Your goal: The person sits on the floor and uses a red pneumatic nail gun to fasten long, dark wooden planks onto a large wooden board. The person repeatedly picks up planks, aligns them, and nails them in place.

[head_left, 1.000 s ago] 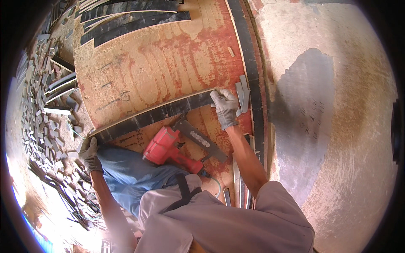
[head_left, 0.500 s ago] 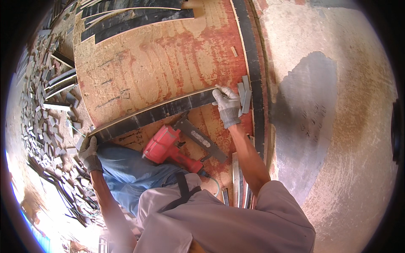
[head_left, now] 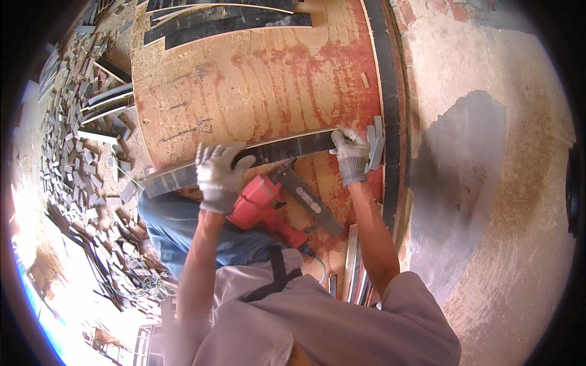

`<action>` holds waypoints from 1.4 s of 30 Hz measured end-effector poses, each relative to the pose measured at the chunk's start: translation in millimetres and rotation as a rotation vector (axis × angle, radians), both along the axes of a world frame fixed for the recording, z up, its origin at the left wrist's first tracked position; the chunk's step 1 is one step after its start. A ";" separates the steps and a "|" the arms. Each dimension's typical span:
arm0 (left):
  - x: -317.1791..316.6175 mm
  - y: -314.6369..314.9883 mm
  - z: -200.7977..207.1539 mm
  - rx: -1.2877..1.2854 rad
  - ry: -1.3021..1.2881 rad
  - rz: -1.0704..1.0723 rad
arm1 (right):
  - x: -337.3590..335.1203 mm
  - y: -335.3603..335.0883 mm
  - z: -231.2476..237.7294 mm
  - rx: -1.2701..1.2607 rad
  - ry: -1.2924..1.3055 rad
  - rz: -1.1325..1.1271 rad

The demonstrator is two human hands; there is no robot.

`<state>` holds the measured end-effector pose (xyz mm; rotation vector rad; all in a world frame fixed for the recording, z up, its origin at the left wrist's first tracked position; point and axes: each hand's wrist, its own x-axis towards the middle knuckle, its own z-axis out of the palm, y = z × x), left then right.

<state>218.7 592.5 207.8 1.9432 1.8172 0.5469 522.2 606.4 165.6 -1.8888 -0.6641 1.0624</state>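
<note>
A long dark wooden strip (head_left: pixel 287 147) with a pale edge lies across the board in front of me. Both my hands wear whitish knit gloves with grey cuffs. My right hand (head_left: pixel 351 149) grips the strip's right end, thumb at its near side. Over the left-middle part of the strip is my left hand (head_left: pixel 220 174), fingers spread and holding nothing; whether it touches the strip I cannot tell. A red nail gun (head_left: pixel 256 207) with a dark grey magazine (head_left: pixel 310 200) rests between my arms, beside my jeans-clad leg.
More dark strips (head_left: pixel 238 27) are stacked at the board's far side. Short grey offcuts (head_left: pixel 375 143) lie by the right hand. A long dark strip (head_left: pixel 384 85) runs along the right edge of the stained board (head_left: pixel 268 79). Many scrap pieces (head_left: pixel 79 177) litter the floor at left.
My left hand has let go of the strip's left end and moved right, its fingers opening. My right hand keeps its hold. The whole view has shifted slightly.
</note>
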 end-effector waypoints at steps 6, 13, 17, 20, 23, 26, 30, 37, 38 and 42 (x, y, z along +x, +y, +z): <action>17.9 7.7 -8.4 -0.072 -0.122 0.015 | 0.4 -4.5 -0.6 0.022 -0.012 0.027; 23.9 9.4 -17.6 -0.049 -0.132 0.058 | 1.8 -5.1 -1.3 0.047 0.021 0.030; 29.3 10.5 -15.7 -0.055 -0.127 0.080 | 5.6 -5.8 9.6 -0.021 -0.066 0.130; 24.7 7.8 -16.4 -0.023 -0.099 0.112 | -16.8 -25.9 43.9 0.327 -0.761 0.323; 29.4 8.0 -15.6 0.026 -0.071 0.128 | -52.9 -89.8 95.2 0.152 -0.679 0.698; 32.6 9.8 -14.3 0.011 -0.094 0.111 | -91.2 -165.2 80.1 -0.013 -0.742 1.104; 33.6 6.2 -16.2 -0.025 -0.059 0.128 | -144.4 -170.5 47.6 -0.435 -0.510 0.942; 31.1 7.2 -13.7 -0.036 -0.092 0.143 | -111.4 -168.1 51.0 -0.356 -0.255 0.751; 31.6 6.5 -16.3 -0.025 -0.085 0.148 | -99.6 -157.6 70.8 -0.361 -0.235 0.766; 30.0 6.9 -18.4 -0.005 -0.074 0.164 | -47.6 -131.4 145.4 -0.331 -0.317 0.872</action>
